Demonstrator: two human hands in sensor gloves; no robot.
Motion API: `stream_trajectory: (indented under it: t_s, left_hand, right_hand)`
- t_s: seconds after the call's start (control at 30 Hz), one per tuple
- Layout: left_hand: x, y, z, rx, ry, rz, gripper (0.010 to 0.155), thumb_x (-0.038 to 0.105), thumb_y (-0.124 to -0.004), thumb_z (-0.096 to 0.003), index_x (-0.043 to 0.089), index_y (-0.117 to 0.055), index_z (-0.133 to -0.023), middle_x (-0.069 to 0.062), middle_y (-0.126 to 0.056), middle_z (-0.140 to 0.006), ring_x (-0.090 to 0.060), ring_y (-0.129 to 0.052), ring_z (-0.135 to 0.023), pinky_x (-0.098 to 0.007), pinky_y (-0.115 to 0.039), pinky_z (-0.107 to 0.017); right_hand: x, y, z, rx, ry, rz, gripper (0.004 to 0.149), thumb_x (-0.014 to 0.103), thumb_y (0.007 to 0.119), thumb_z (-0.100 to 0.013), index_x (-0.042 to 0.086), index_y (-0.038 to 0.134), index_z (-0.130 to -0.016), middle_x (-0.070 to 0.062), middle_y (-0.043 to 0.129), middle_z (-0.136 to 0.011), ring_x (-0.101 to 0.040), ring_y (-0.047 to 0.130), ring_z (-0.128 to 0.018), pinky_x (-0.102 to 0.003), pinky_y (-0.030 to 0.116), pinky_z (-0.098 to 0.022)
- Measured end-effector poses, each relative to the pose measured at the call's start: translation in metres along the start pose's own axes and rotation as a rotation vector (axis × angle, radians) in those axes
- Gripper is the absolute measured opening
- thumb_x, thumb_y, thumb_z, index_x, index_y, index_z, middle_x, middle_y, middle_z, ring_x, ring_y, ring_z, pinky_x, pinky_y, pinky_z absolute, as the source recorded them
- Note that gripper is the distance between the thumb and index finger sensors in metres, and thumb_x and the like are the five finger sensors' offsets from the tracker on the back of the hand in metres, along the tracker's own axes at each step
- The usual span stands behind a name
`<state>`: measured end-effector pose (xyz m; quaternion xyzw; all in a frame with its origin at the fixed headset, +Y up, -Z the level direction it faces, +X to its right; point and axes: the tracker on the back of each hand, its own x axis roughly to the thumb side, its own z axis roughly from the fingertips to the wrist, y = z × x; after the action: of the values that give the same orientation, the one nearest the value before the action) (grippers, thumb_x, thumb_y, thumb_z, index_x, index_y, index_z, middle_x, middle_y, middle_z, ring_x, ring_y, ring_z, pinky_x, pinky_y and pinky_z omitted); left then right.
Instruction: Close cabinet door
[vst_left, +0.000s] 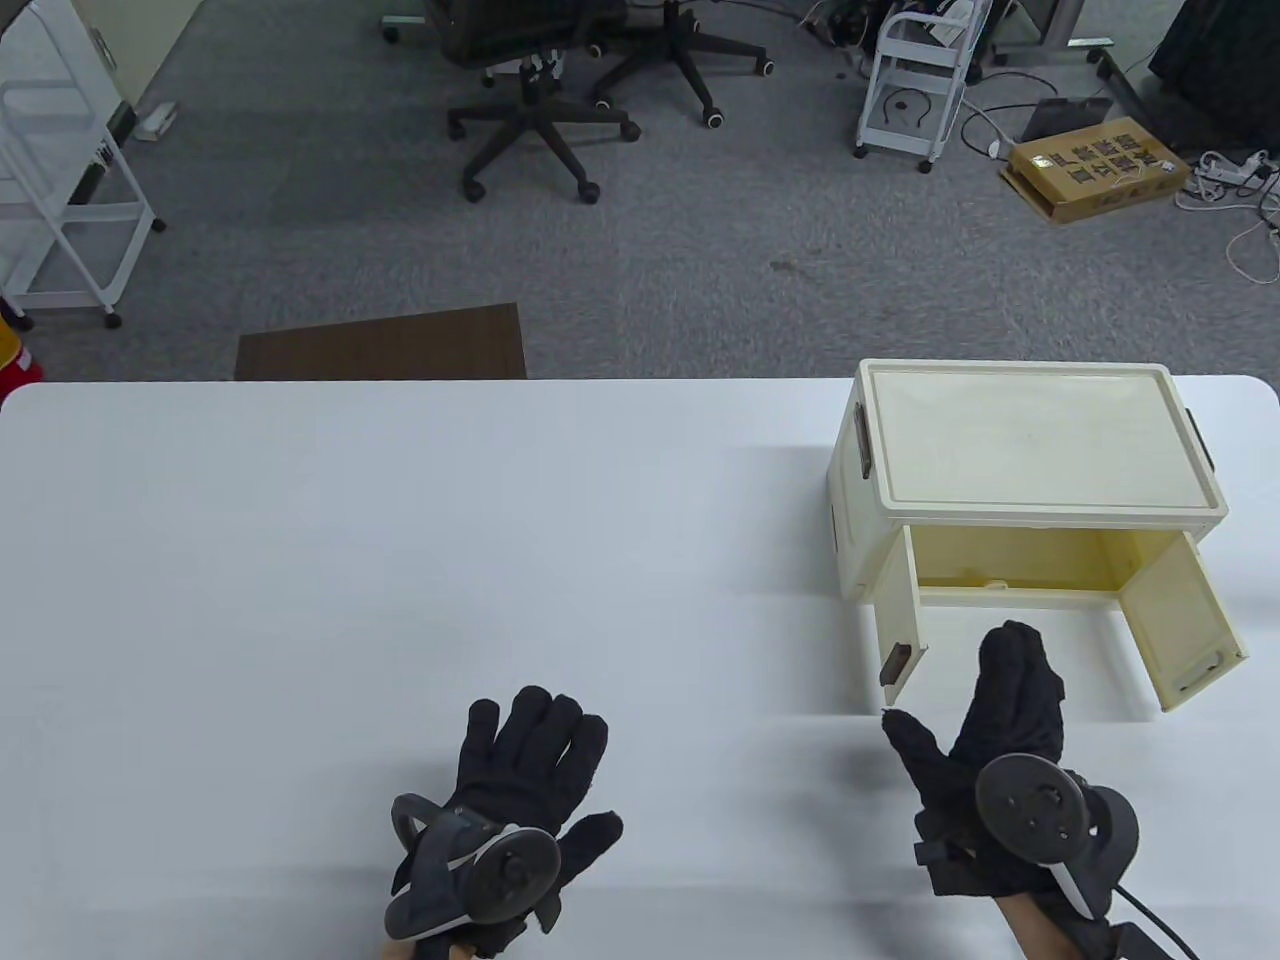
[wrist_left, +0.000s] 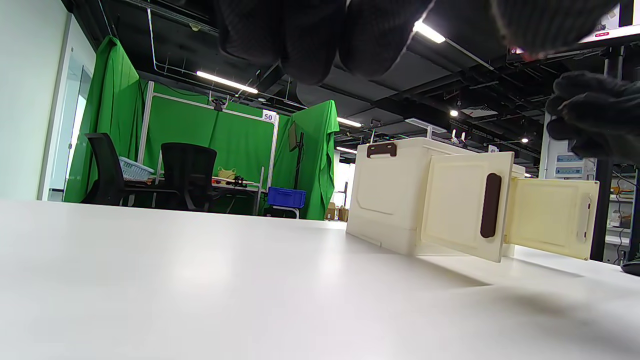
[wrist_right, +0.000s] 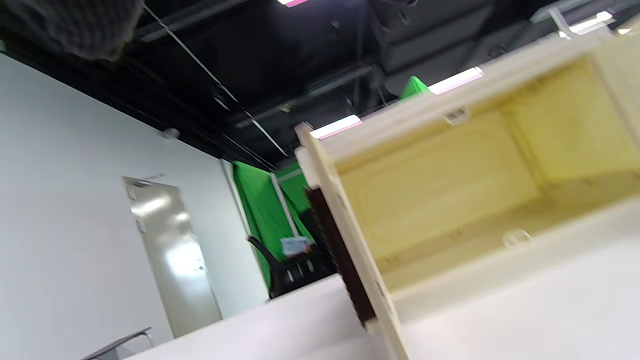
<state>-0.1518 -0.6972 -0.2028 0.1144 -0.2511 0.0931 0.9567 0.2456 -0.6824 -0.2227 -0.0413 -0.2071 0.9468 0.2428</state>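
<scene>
Facing the open cabinet (vst_left: 1030, 470), right hand (vst_left: 1005, 740) spread, just short of its left door (vst_left: 900, 620).

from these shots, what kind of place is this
Most likely an office-style lab or recording studio: green screen backdrops on frames, rolling office chairs on grey carpet, and cables with a power strip on the floor beyond the white table.

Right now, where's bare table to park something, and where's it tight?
Bare: the table from its left edge to the cabinet, beyond the left hand. Tight: in front of the cabinet, where the right hand sits between the open left door and right door.
</scene>
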Motion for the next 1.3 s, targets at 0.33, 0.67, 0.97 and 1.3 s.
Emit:
stream_trajectory:
  t_s: [0.33,0.67,0.97,1.3]
  left_hand:
    - [0.000,0.002,0.000,0.000,-0.026,0.013,0.083,0.069,-0.064,-0.0371,0.023,-0.061,-0.106,-0.007,-0.061,-0.112,-0.039,-0.059,-0.109,-0.065,-0.040,-0.075]
    - [-0.005,0.005,0.002,0.006,-0.018,0.062,0.083,0.069,-0.064,-0.0375,0.022,-0.062,-0.106,-0.008,-0.061,-0.112,-0.040,-0.059,-0.109,-0.065,-0.041,-0.075]
    - [-0.004,0.004,0.001,-0.019,-0.030,0.061,0.083,0.069,-0.064,-0.0376,0.022,-0.062,-0.106,-0.008,-0.062,-0.112,-0.040,-0.059,-0.108,-0.064,-0.042,-0.075]
    - [-0.008,0.001,-0.002,-0.038,0.010,0.067,0.082,0.068,-0.065,-0.0376,0.022,-0.062,-0.106,-0.008,-0.062,-0.112,-0.040,-0.060,-0.108,-0.064,-0.042,-0.075]
  right_hand:
    - [-0.034,0.043,-0.030,0.188,0.304,-0.155,0.104,0.070,0.069,-0.032,0.018,0.003,-0.092,-0.016,-0.007,-0.102,-0.039,0.026,-0.105,-0.061,0.035,-0.076]
    - [-0.025,0.065,-0.040,0.166,0.522,-0.322,0.101,0.066,0.078,-0.030,0.019,0.010,-0.088,-0.018,-0.009,-0.099,-0.039,0.023,-0.104,-0.062,0.032,-0.075]
    - [-0.030,0.067,-0.037,0.126,0.496,-0.229,0.084,0.062,0.079,-0.030,0.024,0.029,-0.087,-0.015,0.001,-0.103,-0.036,0.032,-0.104,-0.059,0.038,-0.076]
    - [-0.032,0.080,-0.040,0.152,0.499,-0.195,0.072,0.058,0.078,-0.033,0.028,0.037,-0.084,-0.013,0.005,-0.104,-0.034,0.037,-0.103,-0.058,0.040,-0.076]
